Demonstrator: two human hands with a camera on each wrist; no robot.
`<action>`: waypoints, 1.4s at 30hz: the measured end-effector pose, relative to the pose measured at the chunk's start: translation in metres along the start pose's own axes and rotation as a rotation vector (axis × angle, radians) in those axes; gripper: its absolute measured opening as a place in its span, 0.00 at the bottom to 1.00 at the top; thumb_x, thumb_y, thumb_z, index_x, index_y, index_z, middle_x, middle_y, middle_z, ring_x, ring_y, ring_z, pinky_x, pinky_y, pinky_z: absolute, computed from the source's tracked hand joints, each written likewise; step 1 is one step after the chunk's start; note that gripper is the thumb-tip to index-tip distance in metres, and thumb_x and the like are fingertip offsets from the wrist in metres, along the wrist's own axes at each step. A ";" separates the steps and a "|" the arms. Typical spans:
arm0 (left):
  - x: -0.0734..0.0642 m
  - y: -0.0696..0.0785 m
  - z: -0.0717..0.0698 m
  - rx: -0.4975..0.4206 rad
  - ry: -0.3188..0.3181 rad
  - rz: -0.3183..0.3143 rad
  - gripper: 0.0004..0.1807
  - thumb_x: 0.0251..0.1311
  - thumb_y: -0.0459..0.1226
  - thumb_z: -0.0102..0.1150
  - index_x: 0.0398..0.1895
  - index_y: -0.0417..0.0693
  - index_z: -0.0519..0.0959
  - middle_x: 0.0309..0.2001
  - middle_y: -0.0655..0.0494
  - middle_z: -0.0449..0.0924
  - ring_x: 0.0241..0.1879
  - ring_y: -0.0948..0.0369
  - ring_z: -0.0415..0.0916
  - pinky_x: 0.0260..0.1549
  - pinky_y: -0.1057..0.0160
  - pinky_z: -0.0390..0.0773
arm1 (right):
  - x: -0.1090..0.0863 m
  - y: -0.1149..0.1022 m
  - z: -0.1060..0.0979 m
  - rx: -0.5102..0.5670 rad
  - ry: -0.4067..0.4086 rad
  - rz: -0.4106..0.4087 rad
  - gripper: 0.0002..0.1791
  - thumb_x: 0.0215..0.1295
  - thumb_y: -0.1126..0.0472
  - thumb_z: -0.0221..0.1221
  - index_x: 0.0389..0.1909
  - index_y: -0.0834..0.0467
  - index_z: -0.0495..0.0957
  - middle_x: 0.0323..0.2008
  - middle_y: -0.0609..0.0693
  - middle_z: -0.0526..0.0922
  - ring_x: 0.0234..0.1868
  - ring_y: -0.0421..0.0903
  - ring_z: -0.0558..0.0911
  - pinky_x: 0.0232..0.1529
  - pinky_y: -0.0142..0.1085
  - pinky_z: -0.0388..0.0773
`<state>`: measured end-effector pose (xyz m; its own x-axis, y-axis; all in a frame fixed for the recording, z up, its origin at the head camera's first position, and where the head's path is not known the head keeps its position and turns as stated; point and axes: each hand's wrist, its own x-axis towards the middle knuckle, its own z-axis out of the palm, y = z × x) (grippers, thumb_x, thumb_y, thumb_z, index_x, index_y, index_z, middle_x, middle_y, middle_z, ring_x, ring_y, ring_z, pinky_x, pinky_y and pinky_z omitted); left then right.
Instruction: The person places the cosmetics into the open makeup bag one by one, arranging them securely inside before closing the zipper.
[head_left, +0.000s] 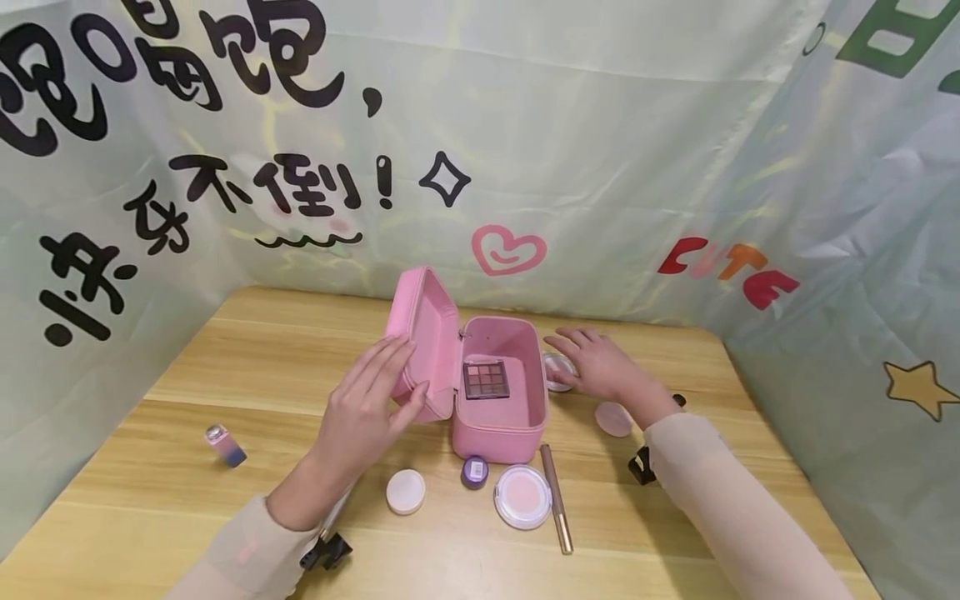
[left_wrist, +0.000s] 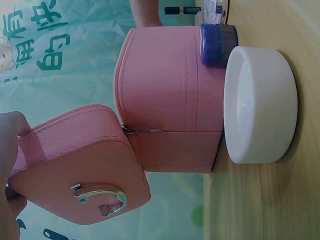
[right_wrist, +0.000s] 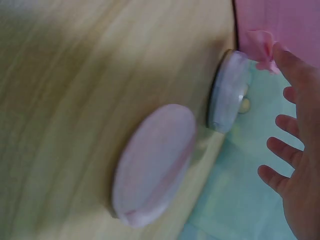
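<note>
A pink makeup case [head_left: 499, 440] stands with its lid [left_wrist: 90, 165] swung up to the left. My left hand [head_left: 363, 407] grips the lid's edge, thumb on one side and fingers on the other. Inside the case lies an eyeshadow palette [head_left: 486, 380]. Beyond the case's right side, my right hand [head_left: 600, 365] hovers with spread fingers over a round clear-lidded compact [right_wrist: 230, 92], holding nothing. Closer to the right wrist camera, a pale pink oval-looking disc [right_wrist: 155, 165] lies on the table; in the head view it sits below the right hand.
In front of the case are a white round jar [head_left: 406, 492], a small purple-blue jar [head_left: 474, 472], a pink compact [head_left: 522, 497] and a brown pencil-like tube [head_left: 556, 500]. A pink-and-blue lipstick-like tube [head_left: 225, 445] lies far left. Printed cloth [head_left: 600, 167] hangs behind the table.
</note>
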<state>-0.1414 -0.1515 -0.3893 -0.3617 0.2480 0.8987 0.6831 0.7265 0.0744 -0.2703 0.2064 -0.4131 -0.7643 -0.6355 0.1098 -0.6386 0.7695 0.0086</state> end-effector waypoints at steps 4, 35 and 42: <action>0.000 0.001 0.000 -0.003 0.002 -0.001 0.26 0.70 0.46 0.49 0.56 0.32 0.76 0.55 0.39 0.79 0.54 0.43 0.76 0.56 0.50 0.76 | 0.000 0.001 0.012 -0.006 -0.029 0.006 0.33 0.69 0.45 0.56 0.70 0.56 0.65 0.67 0.62 0.66 0.65 0.65 0.66 0.62 0.63 0.66; -0.001 0.000 0.001 0.013 -0.006 -0.013 0.25 0.70 0.46 0.49 0.56 0.33 0.76 0.56 0.40 0.78 0.55 0.44 0.76 0.54 0.50 0.77 | 0.006 -0.002 0.033 0.018 -0.106 0.031 0.31 0.68 0.48 0.56 0.66 0.61 0.69 0.63 0.64 0.70 0.60 0.66 0.72 0.63 0.56 0.69; 0.000 0.000 0.002 0.006 0.003 -0.006 0.25 0.69 0.46 0.49 0.56 0.33 0.76 0.55 0.40 0.79 0.54 0.44 0.77 0.52 0.49 0.79 | 0.001 0.001 0.024 -0.014 -0.051 0.019 0.31 0.66 0.45 0.58 0.66 0.57 0.70 0.62 0.62 0.71 0.60 0.64 0.72 0.62 0.57 0.69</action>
<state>-0.1420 -0.1502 -0.3899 -0.3643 0.2415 0.8994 0.6771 0.7317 0.0778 -0.2738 0.2054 -0.4365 -0.7798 -0.6233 0.0594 -0.6233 0.7817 0.0209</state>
